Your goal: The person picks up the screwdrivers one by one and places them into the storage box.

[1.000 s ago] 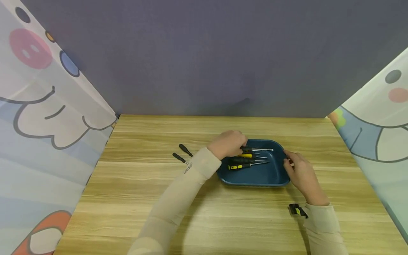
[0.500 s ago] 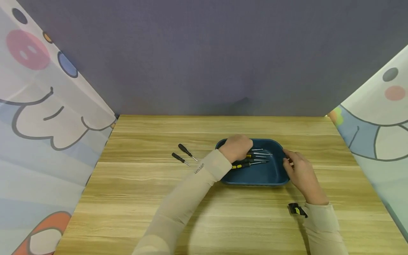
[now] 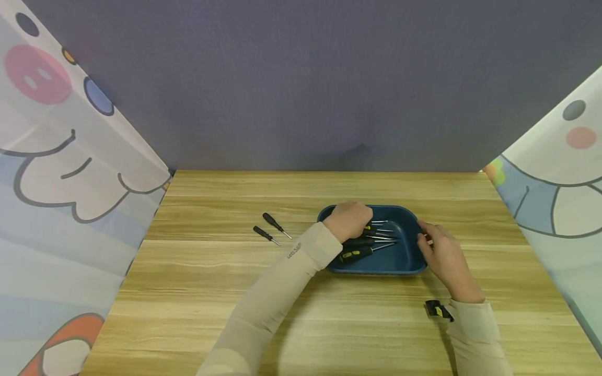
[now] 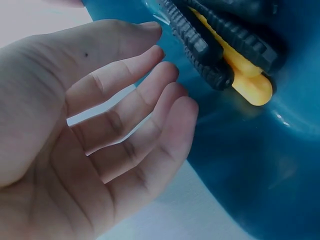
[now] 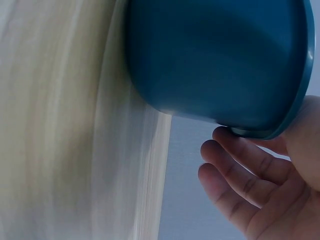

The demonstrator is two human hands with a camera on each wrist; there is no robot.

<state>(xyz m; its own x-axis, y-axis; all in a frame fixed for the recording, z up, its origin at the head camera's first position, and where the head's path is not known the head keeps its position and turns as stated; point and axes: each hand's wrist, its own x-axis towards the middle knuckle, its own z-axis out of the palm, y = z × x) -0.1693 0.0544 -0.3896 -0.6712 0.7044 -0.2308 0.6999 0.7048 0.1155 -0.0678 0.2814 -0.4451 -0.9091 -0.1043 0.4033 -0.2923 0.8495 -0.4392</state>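
My left hand (image 3: 349,220) is over the left part of a dark blue tray (image 3: 376,272), partly hiding the screwdrivers inside. Up close in the left wrist view, its fingers curve loosely with nothing between them, beside several black ridged handles (image 4: 200,45) and a yellow handle (image 4: 255,90). A black screwdriver with yellow marks (image 3: 356,255) lies nearest the tray's front side, shaft to the right. At the tray's right end my right hand (image 3: 444,258) pinches the rim, fingers along the outer wall (image 5: 210,65) and thumb at the inner side.
Two small black screwdrivers (image 3: 273,221) lie on the wooden table (image 3: 197,292) left of the tray. A black piece with a yellow-green mark (image 3: 437,309) shows beside the right sleeve. A grey panel (image 3: 301,94) rises behind the table.
My left hand has moved right over the tray, then stayed nearly still. The front screwdriver's handle has shifted toward the tray's front side. My right hand has stayed at the rim.
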